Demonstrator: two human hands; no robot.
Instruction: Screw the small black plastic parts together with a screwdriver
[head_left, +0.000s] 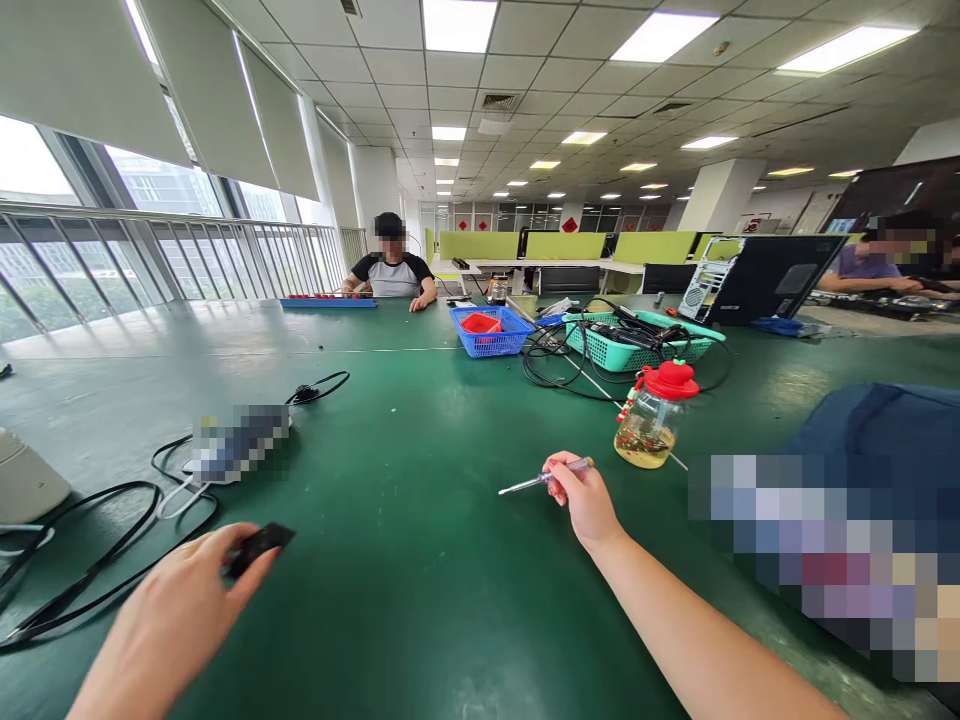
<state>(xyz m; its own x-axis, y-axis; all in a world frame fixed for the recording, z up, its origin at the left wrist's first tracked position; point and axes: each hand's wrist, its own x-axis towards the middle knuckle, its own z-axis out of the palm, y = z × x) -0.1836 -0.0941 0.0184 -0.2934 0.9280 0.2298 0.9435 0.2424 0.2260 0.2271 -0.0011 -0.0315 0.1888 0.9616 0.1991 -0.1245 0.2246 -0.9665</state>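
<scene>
My left hand (176,610) is closed around a small black part (259,548), pinched between thumb and fingers above the table's near left. Its exact kind I cannot make out. In my right hand (583,497) is a screwdriver (536,483) with a clear handle, its metal tip pointing left over the green tabletop (420,590). A glass jar (646,430) with a red lid and yellowish liquid stands just beyond my right hand. The two hands are well apart.
Black cables (90,590) lie at the left beside a blurred object (244,442). Farther back are a blue basket (491,340) and a green basket (611,350) with cables. A dark blue bag (877,420) lies at the right. One person (391,270) sits across; another is far right.
</scene>
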